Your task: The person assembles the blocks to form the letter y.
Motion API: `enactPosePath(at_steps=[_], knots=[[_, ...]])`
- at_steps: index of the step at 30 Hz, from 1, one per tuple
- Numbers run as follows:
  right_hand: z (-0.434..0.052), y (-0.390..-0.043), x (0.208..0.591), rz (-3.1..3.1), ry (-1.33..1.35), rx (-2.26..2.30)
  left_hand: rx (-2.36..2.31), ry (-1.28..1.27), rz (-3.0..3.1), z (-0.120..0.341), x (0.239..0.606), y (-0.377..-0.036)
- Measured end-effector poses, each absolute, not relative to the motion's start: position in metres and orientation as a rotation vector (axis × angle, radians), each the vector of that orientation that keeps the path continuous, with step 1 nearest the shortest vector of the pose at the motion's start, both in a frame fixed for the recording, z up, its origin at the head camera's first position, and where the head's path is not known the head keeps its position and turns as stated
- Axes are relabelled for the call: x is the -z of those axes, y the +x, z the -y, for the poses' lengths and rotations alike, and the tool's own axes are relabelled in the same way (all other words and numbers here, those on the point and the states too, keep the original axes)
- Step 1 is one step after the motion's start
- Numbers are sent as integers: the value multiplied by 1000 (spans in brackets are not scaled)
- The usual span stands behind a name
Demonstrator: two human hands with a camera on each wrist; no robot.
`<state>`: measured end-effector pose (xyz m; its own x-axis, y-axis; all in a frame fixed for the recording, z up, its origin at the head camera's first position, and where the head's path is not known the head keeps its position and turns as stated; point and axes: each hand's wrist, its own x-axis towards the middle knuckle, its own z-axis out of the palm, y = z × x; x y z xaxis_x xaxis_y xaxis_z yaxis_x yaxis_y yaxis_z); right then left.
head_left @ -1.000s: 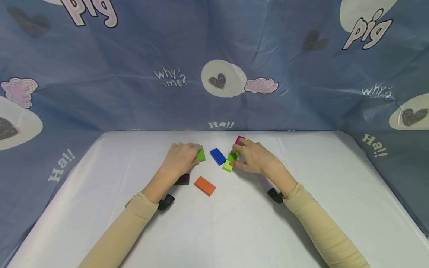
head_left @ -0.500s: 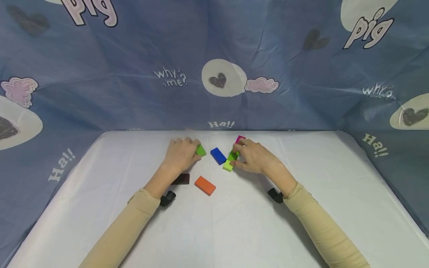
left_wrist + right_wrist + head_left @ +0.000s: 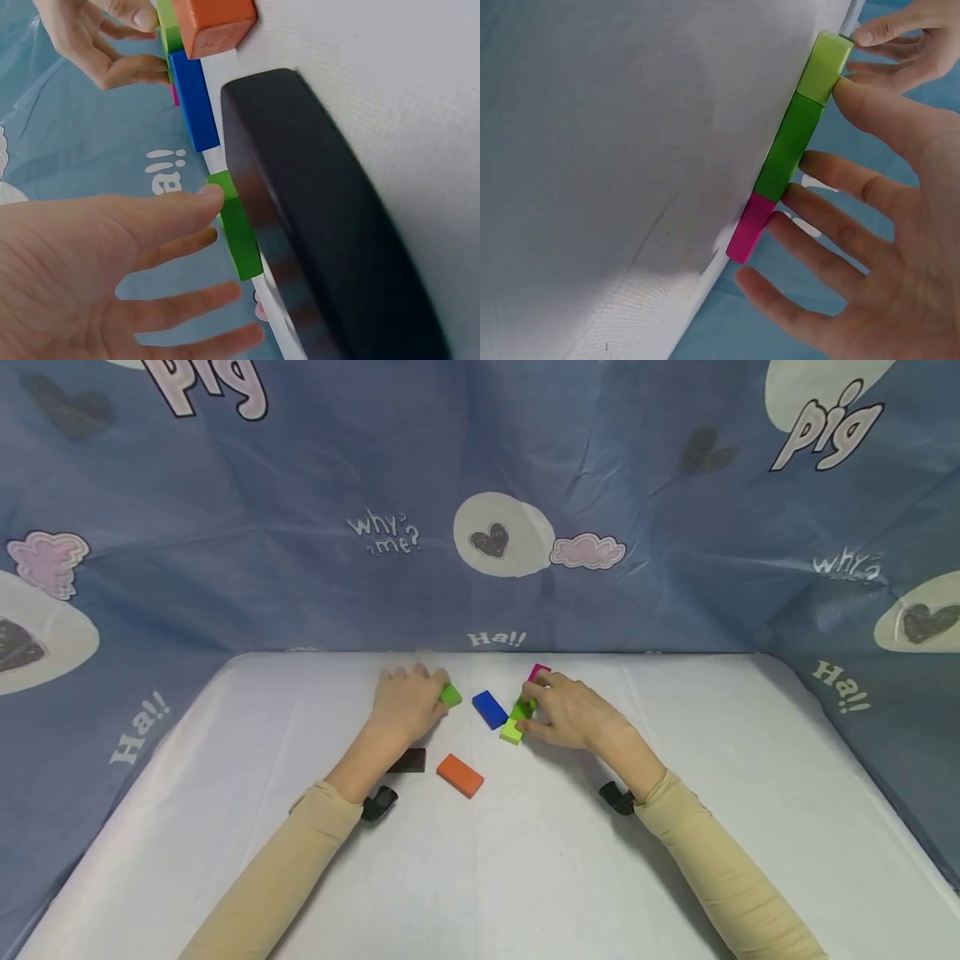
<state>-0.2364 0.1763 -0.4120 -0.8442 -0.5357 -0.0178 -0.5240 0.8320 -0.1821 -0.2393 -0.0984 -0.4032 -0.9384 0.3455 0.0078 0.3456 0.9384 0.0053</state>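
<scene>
My left hand (image 3: pixel 417 693) lies at the back of the white table (image 3: pixel 525 877), fingers fairly straight; its thumb (image 3: pixel 187 206) touches a green block (image 3: pixel 451 695) (image 3: pixel 238 234). My right hand (image 3: pixel 551 708) rests its spread fingers (image 3: pixel 840 191) against a row of three blocks: lime (image 3: pixel 511 732) (image 3: pixel 825 66), green (image 3: pixel 522 709) (image 3: pixel 789 154) and magenta (image 3: pixel 537 673) (image 3: pixel 750 229). Its thumb (image 3: pixel 870 112) touches where the lime block meets the green one. A blue block (image 3: pixel 490 709) (image 3: pixel 193 97) lies flat between the two hands.
An orange block (image 3: pixel 460 775) (image 3: pixel 214 26) and a dark block (image 3: pixel 408 761) (image 3: pixel 322 225) lie just in front of my left hand. Blue printed cloth (image 3: pixel 480 502) walls the table at the back and both sides.
My left hand's fingers have lifted and straightened off the green block, which has slid slightly back. The right hand and its row of blocks have hardly moved.
</scene>
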Motion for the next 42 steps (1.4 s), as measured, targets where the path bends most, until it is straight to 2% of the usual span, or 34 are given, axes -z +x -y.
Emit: enactPosePath(at_steps=[25,42], knots=[[-177,-237,411,-2948,-890,268,62,-556,3062,90,408,-260],[-178,-239,412,-2948,-882,272,-85,-580,3115,73,405,-273]])
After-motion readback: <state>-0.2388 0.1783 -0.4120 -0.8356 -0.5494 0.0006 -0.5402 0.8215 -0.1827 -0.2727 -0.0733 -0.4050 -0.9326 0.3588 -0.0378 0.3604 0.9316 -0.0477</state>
